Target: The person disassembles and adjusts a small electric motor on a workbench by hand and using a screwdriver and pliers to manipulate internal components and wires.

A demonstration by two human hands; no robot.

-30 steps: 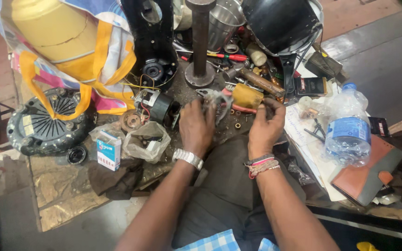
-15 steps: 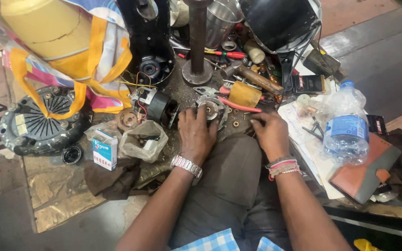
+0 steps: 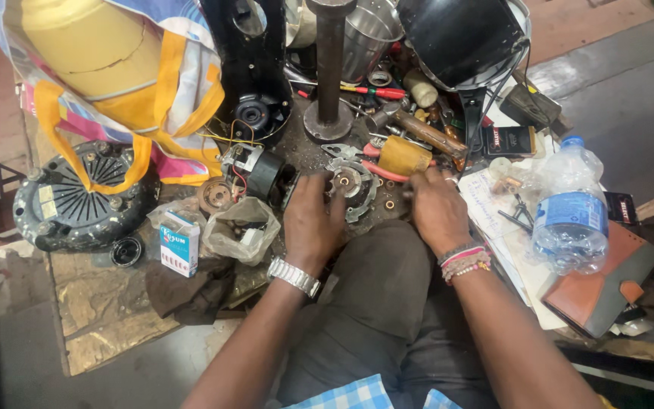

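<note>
Though hemmed by clutter, hands [image 3: 376,216] at motor part [image 3: 353,185].

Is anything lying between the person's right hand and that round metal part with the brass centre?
Nothing visible blocks it. The right hand rests just beside the round metal part, with only bare work surface and a small brass ring between them. The left hand already touches the part's other side.

A clear plastic water bottle [image 3: 569,208] with a blue cap lies on papers [image 3: 493,208] at the right, just beside a brown leather wallet [image 3: 603,284]. A round black clutch plate [image 3: 77,201] sits at the left, partly under a yellow-handled bag [image 3: 107,68]. Near it stand a small white carton [image 3: 178,244] and a crumpled plastic bag [image 3: 240,227]. A dark metal post [image 3: 330,68] rises at the back.
</note>
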